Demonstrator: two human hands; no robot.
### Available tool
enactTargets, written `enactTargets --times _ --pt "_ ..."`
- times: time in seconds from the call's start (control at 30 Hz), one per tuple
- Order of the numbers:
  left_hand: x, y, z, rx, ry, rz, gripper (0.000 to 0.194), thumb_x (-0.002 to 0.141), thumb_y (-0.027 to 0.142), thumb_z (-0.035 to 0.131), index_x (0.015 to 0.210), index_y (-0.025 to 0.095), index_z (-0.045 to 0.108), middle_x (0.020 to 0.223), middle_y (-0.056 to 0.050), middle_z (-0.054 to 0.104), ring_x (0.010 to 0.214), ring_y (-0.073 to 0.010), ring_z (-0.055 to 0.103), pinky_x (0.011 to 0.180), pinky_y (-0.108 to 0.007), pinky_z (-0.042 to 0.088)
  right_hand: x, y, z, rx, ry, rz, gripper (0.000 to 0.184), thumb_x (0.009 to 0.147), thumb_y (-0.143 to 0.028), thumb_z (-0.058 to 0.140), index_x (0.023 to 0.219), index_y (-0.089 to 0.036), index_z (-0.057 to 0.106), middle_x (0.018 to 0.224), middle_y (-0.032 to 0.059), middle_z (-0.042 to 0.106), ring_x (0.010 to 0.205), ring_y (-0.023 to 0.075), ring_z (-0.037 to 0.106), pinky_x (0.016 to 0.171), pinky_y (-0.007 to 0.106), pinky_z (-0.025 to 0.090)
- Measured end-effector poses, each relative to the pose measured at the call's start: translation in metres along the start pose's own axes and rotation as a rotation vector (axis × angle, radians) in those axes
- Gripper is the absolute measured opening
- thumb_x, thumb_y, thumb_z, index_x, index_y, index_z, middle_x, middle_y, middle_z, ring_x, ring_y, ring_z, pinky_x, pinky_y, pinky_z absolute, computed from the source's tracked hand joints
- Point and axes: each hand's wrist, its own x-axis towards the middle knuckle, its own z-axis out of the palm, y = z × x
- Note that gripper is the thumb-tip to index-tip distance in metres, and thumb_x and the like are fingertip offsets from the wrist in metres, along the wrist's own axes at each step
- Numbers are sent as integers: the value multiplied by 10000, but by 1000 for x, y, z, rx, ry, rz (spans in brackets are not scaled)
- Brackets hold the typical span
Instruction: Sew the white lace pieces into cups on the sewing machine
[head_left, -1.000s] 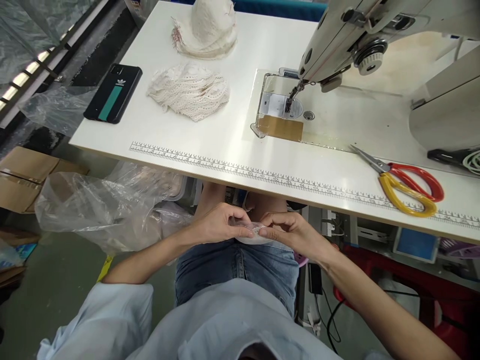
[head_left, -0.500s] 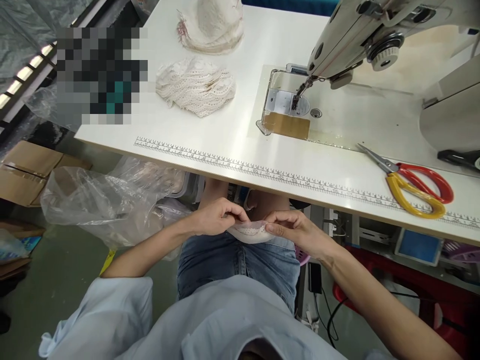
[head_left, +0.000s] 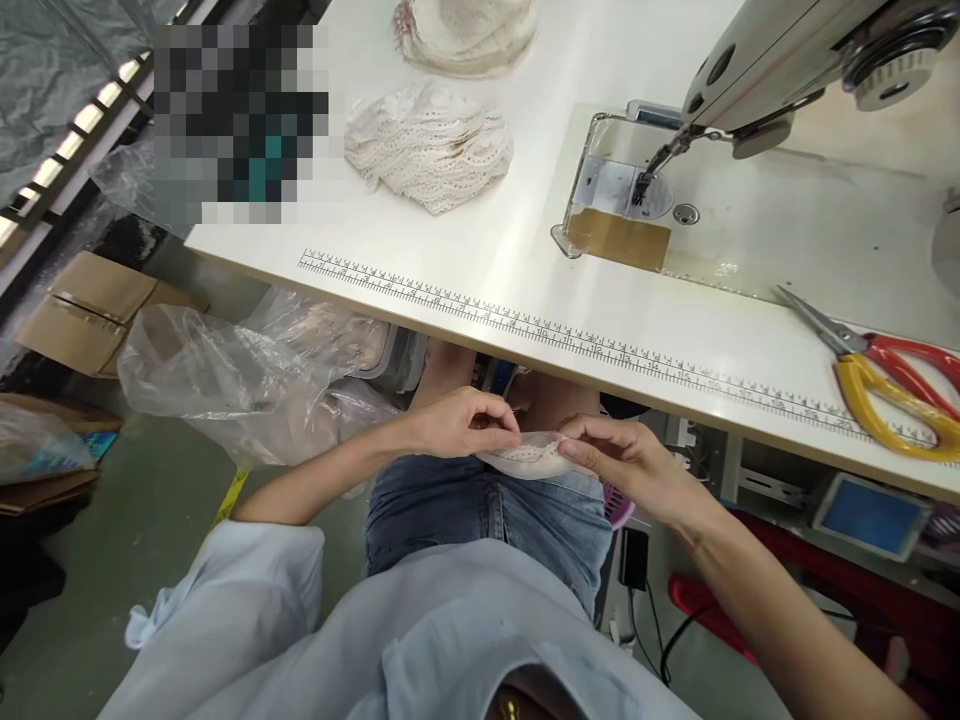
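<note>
A small piece of white lace-trimmed fabric (head_left: 529, 456) is stretched between my two hands, above my lap and just below the table's front edge. My left hand (head_left: 466, 422) pinches its left end with thumb and forefinger. On the other end, my right hand (head_left: 622, 455) grips the edge between thumb and fingers. The cloth is thin and partly see-through, with a dotted lace strip across it. A heap of white eyelet lace (head_left: 429, 150) lies on the table beyond my hands. Behind that heap sits another off-white fabric piece (head_left: 469, 35).
A sewing machine (head_left: 720, 90) stands on the white table (head_left: 255, 235) at the right. Scissors (head_left: 877, 370) with red and yellow handles lie near the front edge, by a printed ruler (head_left: 540, 330). Clear plastic bags (head_left: 225, 390) and a cardboard box (head_left: 90, 305) are at the left.
The view has shifted, so the table and machine appear further right. My left fingertips have moved in closer on the fabric; both hands still hold it.
</note>
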Motion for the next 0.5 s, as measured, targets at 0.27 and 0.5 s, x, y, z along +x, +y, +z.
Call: enactTargets --times 0.27,0.5 --pt "-14 -1 10 115 150 99 156 830 291 596 778 151 641 891 -33 569 818 -123 547 745 -230 416 -6 -1 -3 -264 96 -131 250 900 -393 489 825 -201 629 741 37 629 627 148 541 526 249 420" --pt "-12 8 19 391 91 239 227 888 344 525 1022 211 652 799 -11 556 828 -141 495 802 -271 329 -7 -6 -1 -289 62 -186 245 915 -370 471 844 -194 627 809 54 651 705 167 581 613 263 449"
